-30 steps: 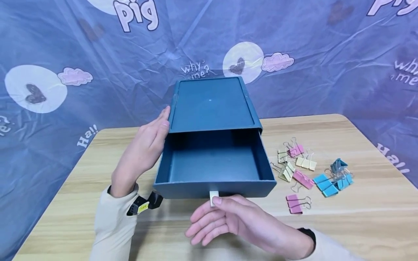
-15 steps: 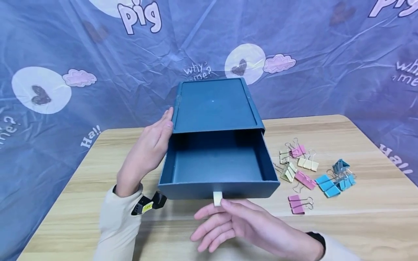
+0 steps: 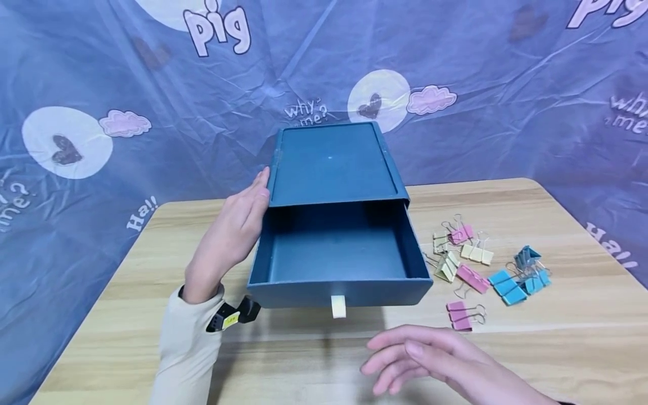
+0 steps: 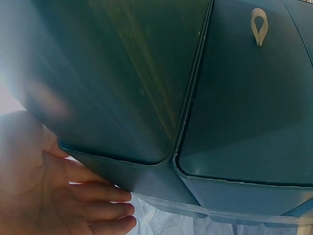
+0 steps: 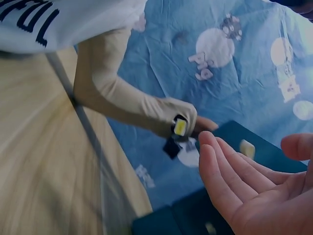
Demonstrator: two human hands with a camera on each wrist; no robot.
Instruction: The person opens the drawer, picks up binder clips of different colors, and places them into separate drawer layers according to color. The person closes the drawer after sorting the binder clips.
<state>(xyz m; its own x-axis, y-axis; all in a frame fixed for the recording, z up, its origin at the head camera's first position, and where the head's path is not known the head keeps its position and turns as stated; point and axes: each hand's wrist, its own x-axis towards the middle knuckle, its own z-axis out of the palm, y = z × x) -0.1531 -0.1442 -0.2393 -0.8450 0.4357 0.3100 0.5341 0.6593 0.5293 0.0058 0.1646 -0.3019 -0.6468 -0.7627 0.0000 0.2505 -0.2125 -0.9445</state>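
Two hands grip nothing: the left hand (image 3: pixel 229 233) touches the drawer box (image 3: pixel 331 163) along its left side, fingers straight; the right hand (image 3: pixel 440 357), loosely spread, is apart, before the box's pulled-out drawer (image 3: pixel 293 294). Right of the box: three pink clips (image 3: pixel 472 279), three yellow clips (image 3: pixel 476 255), three blue clips (image 3: pixel 508 289).

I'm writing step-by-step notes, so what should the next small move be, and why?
Probably move the right hand toward the nearest pink clip: that hand holds nothing, the drawer is pulled open with nothing visible inside, and the left hand rests against the side of its case.
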